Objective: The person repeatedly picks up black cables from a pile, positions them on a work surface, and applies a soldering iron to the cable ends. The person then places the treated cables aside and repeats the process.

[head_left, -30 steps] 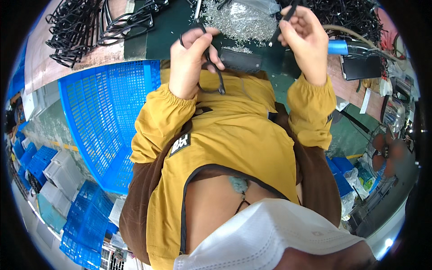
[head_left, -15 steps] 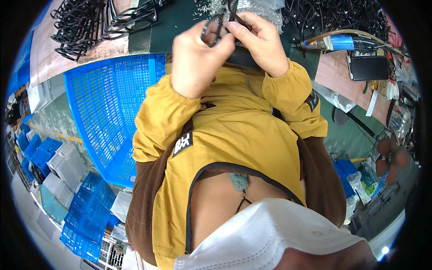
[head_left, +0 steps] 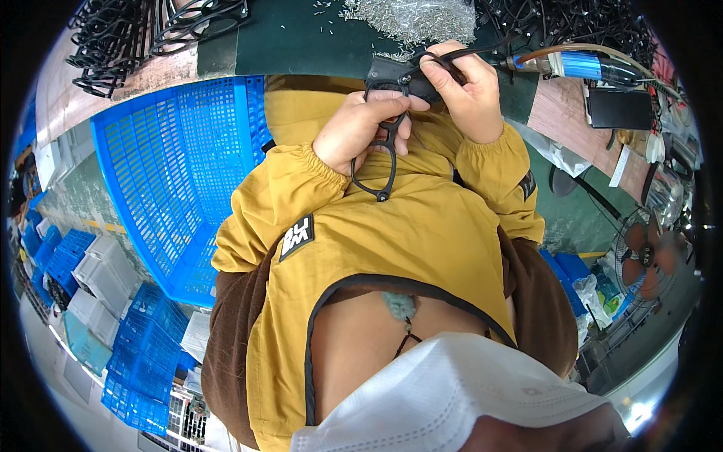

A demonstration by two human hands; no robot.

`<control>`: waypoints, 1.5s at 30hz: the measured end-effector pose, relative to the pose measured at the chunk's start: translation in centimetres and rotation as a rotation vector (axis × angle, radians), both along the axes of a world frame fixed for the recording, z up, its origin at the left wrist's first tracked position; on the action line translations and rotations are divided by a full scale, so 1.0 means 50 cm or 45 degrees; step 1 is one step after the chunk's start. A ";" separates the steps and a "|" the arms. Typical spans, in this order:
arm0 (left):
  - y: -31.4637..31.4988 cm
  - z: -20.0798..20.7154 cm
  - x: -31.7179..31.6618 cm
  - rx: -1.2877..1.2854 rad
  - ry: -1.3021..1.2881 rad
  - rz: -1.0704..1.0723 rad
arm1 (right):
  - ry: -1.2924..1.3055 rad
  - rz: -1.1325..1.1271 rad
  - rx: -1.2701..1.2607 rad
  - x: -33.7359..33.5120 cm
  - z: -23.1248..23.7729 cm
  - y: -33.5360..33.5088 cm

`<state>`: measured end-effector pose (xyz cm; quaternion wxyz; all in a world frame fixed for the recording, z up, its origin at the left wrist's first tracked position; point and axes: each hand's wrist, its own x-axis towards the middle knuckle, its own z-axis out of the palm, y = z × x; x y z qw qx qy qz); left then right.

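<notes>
A black eyeglass frame [head_left: 382, 181] hangs upright from my left hand [head_left: 361, 124], whose fingers and thumb are closed round its middle. One rim dangles below the fingers over my yellow apron. My right hand [head_left: 471, 90] pinches a black glasses temple [head_left: 476, 51] near the frame's upper hinge. Whether the temple is joined to the frame there I cannot tell. Just behind the frame, at the table's front edge, sits a dark block [head_left: 386, 71]. Beyond it lies a heap of small silvery screws [head_left: 410, 19] on the dark green mat [head_left: 301, 49].
Black glasses frames are piled at the table's left [head_left: 105, 49]; more black parts [head_left: 580, 26] lie at the right. A blue-and-black powered screwdriver [head_left: 581, 66] with a hose lies near my right hand. A blue basket [head_left: 158, 188] stands left of my lap, a fan [head_left: 646, 252] at right.
Both hands have come down and to the right, nearer my body. The frame has turned so one rim hangs below my left hand, and my right hand has drawn away from the left.
</notes>
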<state>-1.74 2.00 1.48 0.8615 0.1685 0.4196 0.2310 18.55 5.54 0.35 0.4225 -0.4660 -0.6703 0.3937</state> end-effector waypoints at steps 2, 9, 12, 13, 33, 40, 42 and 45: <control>0.002 -0.004 -0.003 0.032 -0.026 -0.007 | -0.040 0.085 0.130 0.002 0.001 0.015; 0.010 0.008 0.008 0.122 0.065 -0.025 | -0.153 0.194 0.300 -0.005 -0.024 0.029; 0.006 0.016 0.014 0.132 0.081 0.009 | -0.175 0.195 0.260 -0.002 -0.018 0.024; 0.004 0.020 0.014 0.124 0.096 0.013 | -0.166 0.217 0.252 -0.001 -0.010 0.024; 0.008 0.038 -0.066 0.096 -0.114 0.350 | -0.690 -0.275 1.209 -0.064 0.234 0.221; 0.014 0.033 -0.060 0.263 0.001 0.506 | -0.574 0.201 0.607 0.038 0.012 0.020; 0.014 0.036 -0.038 0.316 -0.051 0.519 | -0.387 -0.084 0.863 0.094 -0.002 -0.004; 0.042 0.043 0.021 0.612 0.031 0.543 | -0.036 -0.903 1.312 0.184 0.057 0.004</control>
